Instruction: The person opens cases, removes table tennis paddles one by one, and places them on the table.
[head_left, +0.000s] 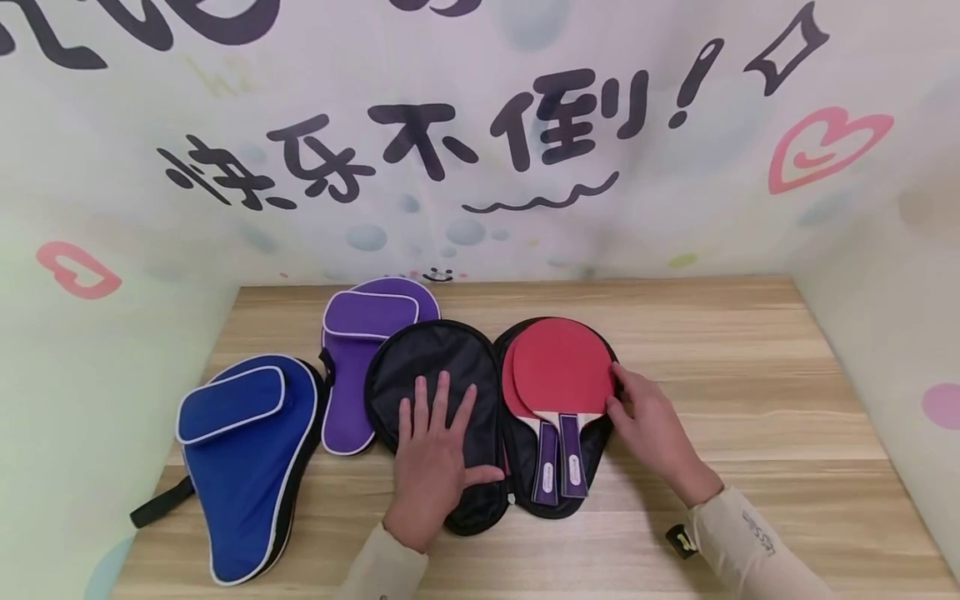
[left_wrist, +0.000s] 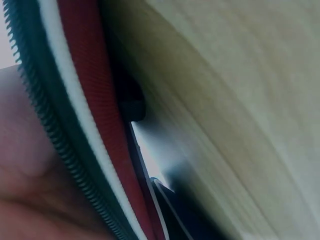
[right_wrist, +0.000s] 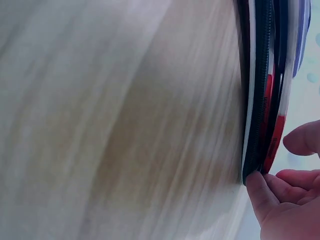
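Observation:
My left hand (head_left: 431,471) rests with fingers spread on the black inner side of an opened paddle case's left half (head_left: 483,350). On its right half (head_left: 558,507) lie two red table tennis paddles (head_left: 562,367), overlapping, their purple handles toward me. My right hand (head_left: 656,429) touches the right rim of the paddles and case. In the right wrist view, its fingers (right_wrist: 262,192) reach the case's zipper edge (right_wrist: 260,100), while the thumb (right_wrist: 302,137) stands apart from the paddle's red edge (right_wrist: 274,145). In the left wrist view, a zipper edge (left_wrist: 65,160) lies close to the hand.
A blue paddle case (head_left: 251,467) with a black strap (head_left: 161,502) lies at the left. Behind the opened case sits a purple case (head_left: 348,400), partly covered by it. The wooden table (head_left: 750,375) meets a printed wall (head_left: 465,192) at the back.

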